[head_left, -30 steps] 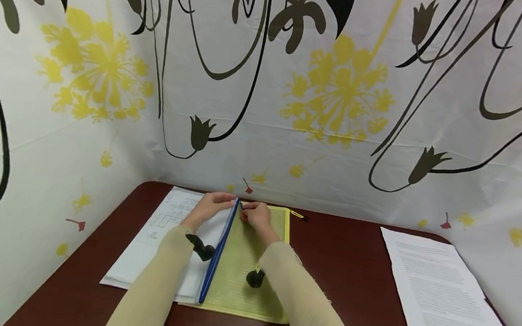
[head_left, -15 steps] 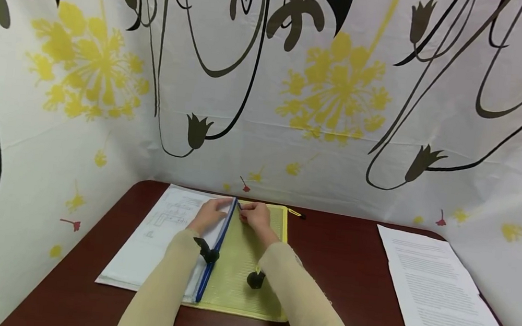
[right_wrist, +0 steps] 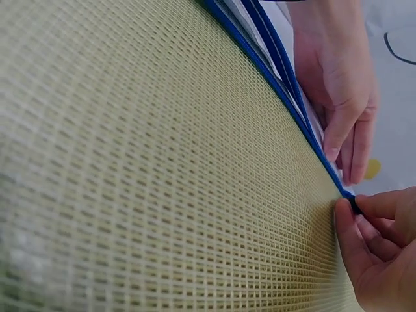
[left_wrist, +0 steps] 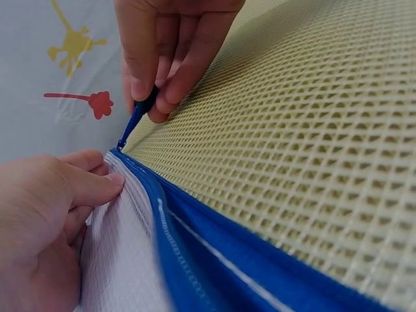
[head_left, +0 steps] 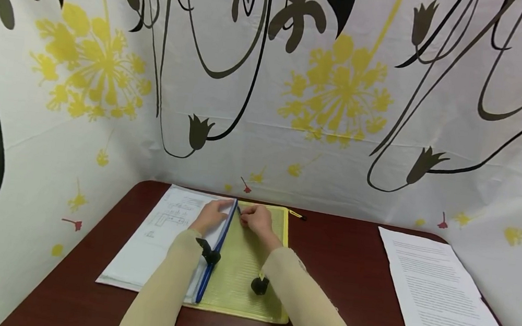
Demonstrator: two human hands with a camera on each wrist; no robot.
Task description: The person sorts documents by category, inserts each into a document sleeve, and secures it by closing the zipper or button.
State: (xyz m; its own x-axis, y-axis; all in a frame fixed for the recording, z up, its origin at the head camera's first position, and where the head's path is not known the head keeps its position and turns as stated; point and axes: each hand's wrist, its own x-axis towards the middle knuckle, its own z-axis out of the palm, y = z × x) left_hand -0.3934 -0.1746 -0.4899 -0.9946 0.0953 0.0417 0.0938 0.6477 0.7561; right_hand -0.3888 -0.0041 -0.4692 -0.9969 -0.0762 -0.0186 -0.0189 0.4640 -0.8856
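A mesh zipper pouch with a blue zipper [left_wrist: 162, 214] lies on the left, with printed papers [head_left: 160, 227] showing through or on it; I cannot tell which. My left hand [head_left: 210, 216] holds its far corner, thumb on top beside the zipper's end in the left wrist view. My right hand [head_left: 257, 219] pinches the dark blue zipper pull [left_wrist: 135, 123] between thumb and fingers at that far end. Nearer me the two blue zipper edges stand apart. Under my right hand is a yellow mesh pouch [head_left: 236, 276], overlapped by the blue-edged one.
The yellow pouch's own zipper pull [head_left: 297, 215] sticks out at its far right corner. Printed sheets [head_left: 451, 297] lie on the right of the dark red table [head_left: 340, 275]. A patterned white cloth [head_left: 267, 100] hangs behind the table and along its sides.
My left hand has shifted slightly toward me, and its forearm has swung a little to the right. My right hand stays at the zipper's far end, still pinching the pull.
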